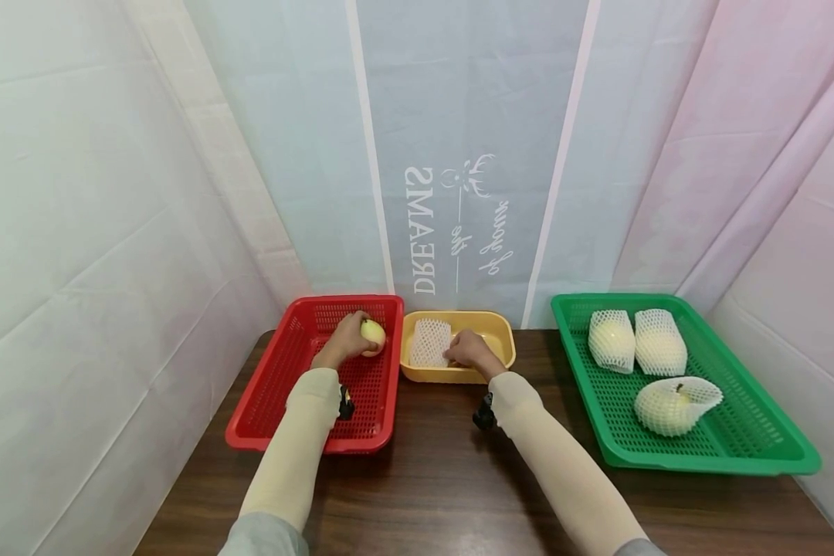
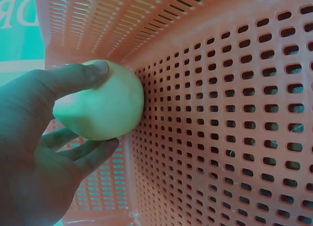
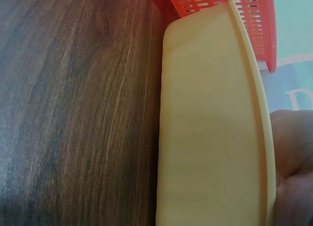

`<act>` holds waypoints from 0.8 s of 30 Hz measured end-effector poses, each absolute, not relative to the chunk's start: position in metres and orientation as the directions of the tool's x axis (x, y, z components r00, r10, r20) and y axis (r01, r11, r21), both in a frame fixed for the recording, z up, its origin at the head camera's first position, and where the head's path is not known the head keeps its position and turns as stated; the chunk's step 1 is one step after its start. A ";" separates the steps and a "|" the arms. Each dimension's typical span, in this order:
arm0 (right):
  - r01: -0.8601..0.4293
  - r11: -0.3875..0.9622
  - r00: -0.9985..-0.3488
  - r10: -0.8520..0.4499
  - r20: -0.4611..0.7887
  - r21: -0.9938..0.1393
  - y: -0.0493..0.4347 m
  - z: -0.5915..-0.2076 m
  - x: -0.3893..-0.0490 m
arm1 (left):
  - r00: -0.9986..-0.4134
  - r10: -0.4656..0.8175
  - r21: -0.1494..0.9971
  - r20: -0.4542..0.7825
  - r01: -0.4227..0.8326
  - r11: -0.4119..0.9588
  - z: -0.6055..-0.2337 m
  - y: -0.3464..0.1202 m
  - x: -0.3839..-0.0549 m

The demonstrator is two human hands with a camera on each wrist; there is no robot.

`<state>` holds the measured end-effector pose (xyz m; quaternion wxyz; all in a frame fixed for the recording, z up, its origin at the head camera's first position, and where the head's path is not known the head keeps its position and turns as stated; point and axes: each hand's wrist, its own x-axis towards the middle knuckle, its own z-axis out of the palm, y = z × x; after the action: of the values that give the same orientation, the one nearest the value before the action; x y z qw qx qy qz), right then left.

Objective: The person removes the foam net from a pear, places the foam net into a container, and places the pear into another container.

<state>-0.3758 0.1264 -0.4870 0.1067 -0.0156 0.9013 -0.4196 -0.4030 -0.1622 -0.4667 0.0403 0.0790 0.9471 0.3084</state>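
A pale yellow-green fruit (image 1: 374,337), pear or apple by its look, sat in the red perforated basket (image 1: 357,445), close to the wall on the tray's side. The person's left hand (image 1: 345,340) had hold of it, thumb over one side and fingers curled around the other; whether it was off the basket floor I couldn't tell. Next door, in the yellow plastic tray (image 1: 452,376), lay a white foam net sleeve (image 1: 430,343), apparently with nothing inside. The right hand (image 1: 472,350) was at the sleeve's edge, fingers bent, though I couldn't make out whether they pinched it. To me this looked like the gathering step, one hand for the fruit, the other for its netting. The next move seemed to call for a sure pinch on the mesh and a gentle lift clear of both rims. Farther right, the green basket (image 1: 709,464) held two netted fruits (image 1: 611,341) side by side at the back and one netted fruit (image 1: 667,409) nearer, stem showing, all on a dark wood-grain table (image 1: 431,479)
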 end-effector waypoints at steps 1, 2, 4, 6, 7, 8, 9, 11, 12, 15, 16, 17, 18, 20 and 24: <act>0.064 0.647 -0.977 -0.115 -0.180 -0.759 0.126 -0.487 -0.376 | -0.984 0.177 0.593 -0.028 0.127 0.795 -0.467 -0.162 -0.403; 0.067 0.649 -0.977 -0.112 -0.181 -0.758 0.126 -0.487 -0.376 | -0.983 0.180 0.594 -0.028 0.128 0.794 -0.468 -0.163 -0.403; 0.071 0.651 -0.977 -0.107 -0.185 -0.756 0.126 -0.487 -0.376 | -0.982 0.186 0.595 -0.024 0.136 0.792 -0.469 -0.164 -0.403; 0.076 0.656 -0.976 -0.104 -0.189 -0.751 0.126 -0.487 -0.376 | -0.982 0.189 0.597 -0.024 0.138 0.791 -0.471 -0.165 -0.403; 0.075 0.661 -0.976 -0.104 -0.190 -0.747 0.126 -0.487 -0.376 | -0.982 0.189 0.600 -0.025 0.136 0.788 -0.471 -0.165 -0.402; 0.074 0.665 -0.976 -0.105 -0.191 -0.743 0.126 -0.487 -0.376 | -0.982 0.188 0.604 -0.027 0.134 0.785 -0.472 -0.166 -0.402; 0.073 0.666 -0.976 -0.107 -0.191 -0.742 0.127 -0.487 -0.376 | -0.982 0.186 0.609 -0.031 0.129 0.783 -0.473 -0.166 -0.402; 0.069 0.670 -0.976 -0.109 -0.190 -0.739 0.127 -0.488 -0.376 | -0.983 0.179 0.623 -0.045 0.112 0.774 -0.474 -0.167 -0.401; 0.066 0.672 -0.976 -0.110 -0.188 -0.738 0.127 -0.488 -0.376 | -0.983 0.175 0.631 -0.051 0.104 0.769 -0.474 -0.167 -0.401; 0.060 0.677 -0.977 -0.110 -0.182 -0.734 0.128 -0.488 -0.376 | -0.983 0.173 0.646 -0.053 0.098 0.757 -0.472 -0.166 -0.399; 0.061 0.679 -0.978 -0.108 -0.181 -0.732 0.129 -0.488 -0.376 | -0.983 0.175 0.649 -0.048 0.102 0.753 -0.472 -0.166 -0.398; 0.061 0.681 -0.978 -0.105 -0.180 -0.730 0.129 -0.488 -0.376 | -0.983 0.178 0.650 -0.042 0.108 0.752 -0.471 -0.166 -0.398; 0.061 0.684 -0.978 -0.103 -0.179 -0.727 0.129 -0.488 -0.376 | -0.983 0.180 0.651 -0.036 0.113 0.751 -0.470 -0.166 -0.397; 0.060 0.687 -0.980 -0.099 -0.175 -0.724 0.130 -0.487 -0.376 | -0.983 0.183 0.649 -0.028 0.121 0.751 -0.468 -0.166 -0.395; 0.040 0.682 -0.982 -0.108 -0.154 -0.730 0.132 -0.484 -0.373 | -0.983 0.184 0.643 -0.021 0.128 0.755 -0.466 -0.166 -0.393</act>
<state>-0.3725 0.1318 -0.4841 0.0928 -0.0188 0.9123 -0.3984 -0.3935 -0.1661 -0.4655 0.0415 0.0833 0.9359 0.3397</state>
